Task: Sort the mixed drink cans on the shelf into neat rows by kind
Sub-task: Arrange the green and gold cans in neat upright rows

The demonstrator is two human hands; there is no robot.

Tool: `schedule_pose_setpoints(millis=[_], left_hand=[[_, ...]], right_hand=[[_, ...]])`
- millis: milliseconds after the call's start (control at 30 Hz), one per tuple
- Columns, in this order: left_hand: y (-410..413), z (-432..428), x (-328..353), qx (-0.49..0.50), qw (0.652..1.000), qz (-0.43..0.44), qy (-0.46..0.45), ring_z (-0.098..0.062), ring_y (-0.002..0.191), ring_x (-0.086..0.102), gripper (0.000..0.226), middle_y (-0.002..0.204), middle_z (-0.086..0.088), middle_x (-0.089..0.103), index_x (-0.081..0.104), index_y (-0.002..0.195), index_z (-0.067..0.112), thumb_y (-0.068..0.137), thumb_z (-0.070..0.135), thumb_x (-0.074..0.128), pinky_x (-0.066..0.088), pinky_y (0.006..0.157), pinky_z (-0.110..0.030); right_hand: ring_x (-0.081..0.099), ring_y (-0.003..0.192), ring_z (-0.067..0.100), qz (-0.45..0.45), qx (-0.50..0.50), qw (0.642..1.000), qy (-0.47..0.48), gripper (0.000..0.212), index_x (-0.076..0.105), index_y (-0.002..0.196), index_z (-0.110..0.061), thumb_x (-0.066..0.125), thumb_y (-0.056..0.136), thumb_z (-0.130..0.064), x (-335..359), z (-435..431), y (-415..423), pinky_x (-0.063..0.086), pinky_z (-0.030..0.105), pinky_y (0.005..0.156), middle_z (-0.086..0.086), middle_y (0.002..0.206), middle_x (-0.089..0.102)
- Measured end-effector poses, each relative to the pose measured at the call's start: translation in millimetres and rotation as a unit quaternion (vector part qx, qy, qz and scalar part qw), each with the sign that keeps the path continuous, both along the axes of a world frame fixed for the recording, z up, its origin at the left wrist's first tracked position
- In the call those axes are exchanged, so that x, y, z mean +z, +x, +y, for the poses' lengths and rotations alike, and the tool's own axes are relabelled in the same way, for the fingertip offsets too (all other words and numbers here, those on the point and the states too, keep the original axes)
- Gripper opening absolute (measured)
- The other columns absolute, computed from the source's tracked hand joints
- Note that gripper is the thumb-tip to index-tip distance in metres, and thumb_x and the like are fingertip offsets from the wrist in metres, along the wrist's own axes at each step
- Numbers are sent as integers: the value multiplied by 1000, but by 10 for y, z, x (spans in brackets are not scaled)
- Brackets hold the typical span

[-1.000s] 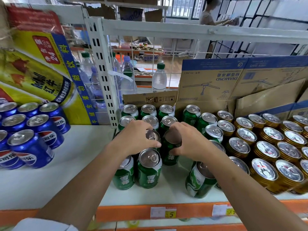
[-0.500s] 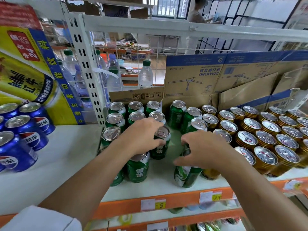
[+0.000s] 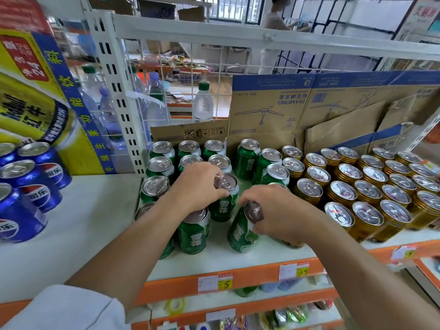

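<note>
Several green cans (image 3: 162,166) stand in rows on the white shelf (image 3: 90,217). My left hand (image 3: 197,186) grips the top of one upright green can (image 3: 223,201) in the middle of that group. My right hand (image 3: 278,210) holds a tilted green can (image 3: 242,231) by its top, near the shelf's front edge. Gold cans (image 3: 366,191) fill the right side in rows, and blue cans (image 3: 31,184) stand at the left. A few green cans (image 3: 269,163) stand beside the gold ones.
Cardboard boxes (image 3: 297,108) line the back of the shelf. A white perforated upright (image 3: 119,96) and a yellow poster (image 3: 35,91) stand at the left. Water bottles (image 3: 202,103) show behind the wire grid. The orange shelf edge (image 3: 238,277) carries price tags. A person (image 3: 276,25) stands far behind.
My right hand has drawn its green can left toward the green group, tilting it. My left hand stays on the middle can. The view has shifted slightly.
</note>
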State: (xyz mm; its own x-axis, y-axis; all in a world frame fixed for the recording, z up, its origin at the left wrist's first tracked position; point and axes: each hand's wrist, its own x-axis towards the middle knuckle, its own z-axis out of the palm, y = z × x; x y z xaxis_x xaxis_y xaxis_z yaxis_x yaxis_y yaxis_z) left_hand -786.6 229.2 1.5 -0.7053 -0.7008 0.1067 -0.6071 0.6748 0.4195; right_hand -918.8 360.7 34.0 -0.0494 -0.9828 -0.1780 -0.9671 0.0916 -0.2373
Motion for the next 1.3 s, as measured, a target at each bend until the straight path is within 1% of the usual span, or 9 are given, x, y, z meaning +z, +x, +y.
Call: schedule_pose_setpoints(millis=[167,233,367,467,567,667,733,967,1300], left_hand=[[218,63,56,7,999,35,8,-17,118,49,50,128,1,55,58,129,18,85,40,69,37,91,-29],[347,119,71,12,999,35,5,-16,116,51,49,128,2,55,58,129,21,85,41,68,38,91,-29],[538,225,90,15,1000,-25,-2,-14,110,51,50,123,4,56,59,126,24,83,48,67,35,81,-26],[592,252,94,3,995,-98,14,-17,117,50,61,127,4,52,54,130,26,79,56,68,38,84,-27],[590,258,65,-2,991,-130,11,-20,102,57,56,108,3,57,58,114,23,71,56,73,48,79,-33],[583,250,46,-4,995,-100,3,-14,81,55,39,86,8,55,61,90,23,68,51,76,40,61,-28],[588,234,33,-7,997,-72,9,-10,73,53,33,79,9,54,62,82,23,67,48,77,36,57,-26],[611,234,5,-7,999,-24,27,-11,72,56,32,77,6,59,66,80,22,64,47,76,48,65,-35],[635,223,-13,-3,1000,-14,26,-7,73,54,33,79,9,59,68,82,25,64,50,78,48,66,-32]], right_hand=[[53,105,12,-64,19,998,-4,49,62,117,-28,65,73,-5,-83,-25,104,48,33,90,-11,111,57],[51,98,9,-86,10,996,-14,47,62,117,-26,67,74,-8,-79,-10,105,49,29,86,-13,106,54],[53,98,14,-66,-38,995,-65,47,55,120,-23,73,79,-38,-132,0,86,49,33,84,-5,112,57],[56,85,18,-7,-70,996,-59,49,53,110,-21,72,76,-50,-116,-17,100,50,35,72,-3,96,60],[55,78,17,-29,-65,995,-64,44,52,107,-20,75,74,-37,-80,-49,143,49,34,63,-3,87,57],[57,83,20,-38,-56,996,-52,44,51,107,-19,76,74,-32,-47,-87,199,52,37,68,0,92,56],[57,83,20,-44,-52,997,-47,43,51,107,-20,77,74,-32,-41,-116,223,54,37,69,0,94,56],[58,77,20,-61,-34,995,-66,37,53,97,-19,78,73,-31,-73,-210,275,54,39,67,0,86,58],[56,77,20,-79,-14,994,-79,29,55,95,-16,75,77,-26,-151,-237,238,52,41,68,0,85,58]])
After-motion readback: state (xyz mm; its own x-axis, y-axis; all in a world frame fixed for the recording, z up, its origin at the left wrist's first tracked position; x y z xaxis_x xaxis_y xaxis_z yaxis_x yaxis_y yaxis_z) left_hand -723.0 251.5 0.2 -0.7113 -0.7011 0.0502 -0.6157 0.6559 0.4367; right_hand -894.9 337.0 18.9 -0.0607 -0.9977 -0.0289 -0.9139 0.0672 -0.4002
